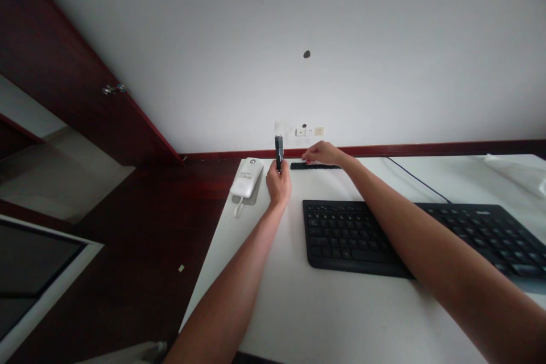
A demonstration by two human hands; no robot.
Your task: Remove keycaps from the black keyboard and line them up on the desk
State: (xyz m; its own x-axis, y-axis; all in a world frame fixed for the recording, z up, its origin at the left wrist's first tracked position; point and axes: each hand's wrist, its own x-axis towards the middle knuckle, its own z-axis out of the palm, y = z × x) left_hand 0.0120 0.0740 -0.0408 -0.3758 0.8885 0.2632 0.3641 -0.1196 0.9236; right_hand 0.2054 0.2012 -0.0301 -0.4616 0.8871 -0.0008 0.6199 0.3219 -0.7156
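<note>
My left hand (279, 185) is closed around a black plug (278, 151), held upright with two short prongs at its top. To the right, my right hand (324, 153) reaches to the table's far edge. Its fingers are pinched together just above a long, thin black strip (302, 166) with a bumpy surface; whether they touch it or hold something small I cannot make out. A white power bank (247, 178) with a short white loop of cable lies left of my left hand. Under my right forearm sits a black keyboard (341, 233).
The white table (264, 296) meets a pale wall with sockets (310, 132) low down. From the keyboard a black cable (418, 179) runs to the back edge. Crumpled clear plastic (516, 173) lies at the right. A dark red door (85, 62) stands open on the left.
</note>
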